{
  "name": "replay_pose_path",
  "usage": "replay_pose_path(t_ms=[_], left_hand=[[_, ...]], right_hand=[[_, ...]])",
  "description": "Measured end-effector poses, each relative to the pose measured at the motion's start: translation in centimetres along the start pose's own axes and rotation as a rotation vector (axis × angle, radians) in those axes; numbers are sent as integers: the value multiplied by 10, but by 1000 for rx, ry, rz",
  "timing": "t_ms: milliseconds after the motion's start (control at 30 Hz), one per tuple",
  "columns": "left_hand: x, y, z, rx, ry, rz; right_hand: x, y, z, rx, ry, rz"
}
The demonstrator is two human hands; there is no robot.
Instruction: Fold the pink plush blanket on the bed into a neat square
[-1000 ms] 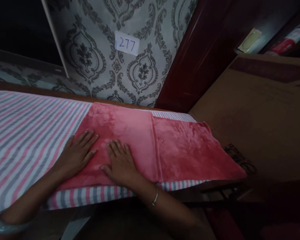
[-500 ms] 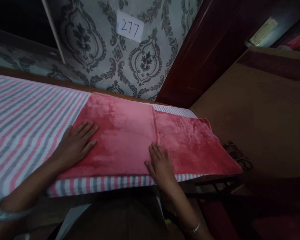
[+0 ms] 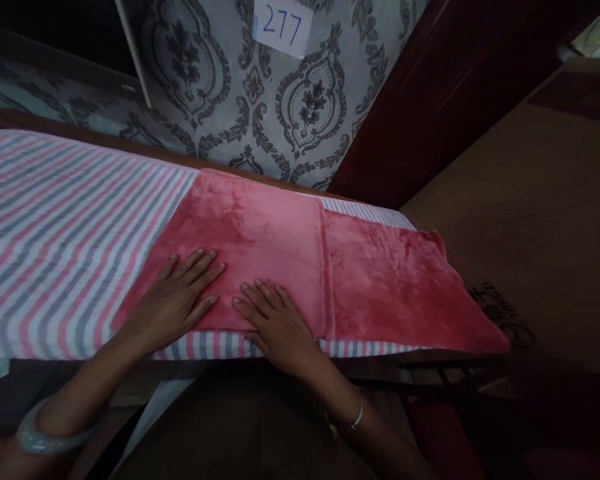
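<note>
head view, left hand (image 3: 173, 303): flat, palm down, fingers spread, pressed on the near left part of the pink cloth (image 3: 260, 233); grip apart, holding nothing.
head view, right hand (image 3: 275, 327): flat beside the left, fingers splayed on the cloth's near edge just left of its fold line; grip apart.
pink cloth: spread flat at the right end of the striped surface (image 3: 55, 227).
behind: patterned wall (image 3: 220, 100) with paper label (image 3: 283, 25) reading 277.
</note>
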State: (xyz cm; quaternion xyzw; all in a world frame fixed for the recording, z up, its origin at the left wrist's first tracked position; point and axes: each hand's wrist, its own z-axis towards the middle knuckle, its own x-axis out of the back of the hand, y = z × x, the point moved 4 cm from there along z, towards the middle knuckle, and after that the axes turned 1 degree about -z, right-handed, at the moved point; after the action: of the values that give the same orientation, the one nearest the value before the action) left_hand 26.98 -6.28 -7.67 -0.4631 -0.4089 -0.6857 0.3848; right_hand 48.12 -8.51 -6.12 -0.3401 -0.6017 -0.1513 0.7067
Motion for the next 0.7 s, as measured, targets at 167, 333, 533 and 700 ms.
replay_pose_path(t_ms=[167,333,533,700], left_hand=[[1,-2,-2,-81,89,28],[1,-4,-2,-86,121,33],[2,-5,-5,-104,185,68],[3,-7,-10,-173,247,108]], right_hand=[[5,17,-30,-81,19,12],[48,34,-22,-100,88,191],[86,26,106,-41,258,90],[59,15,194,-98,175,-1]])
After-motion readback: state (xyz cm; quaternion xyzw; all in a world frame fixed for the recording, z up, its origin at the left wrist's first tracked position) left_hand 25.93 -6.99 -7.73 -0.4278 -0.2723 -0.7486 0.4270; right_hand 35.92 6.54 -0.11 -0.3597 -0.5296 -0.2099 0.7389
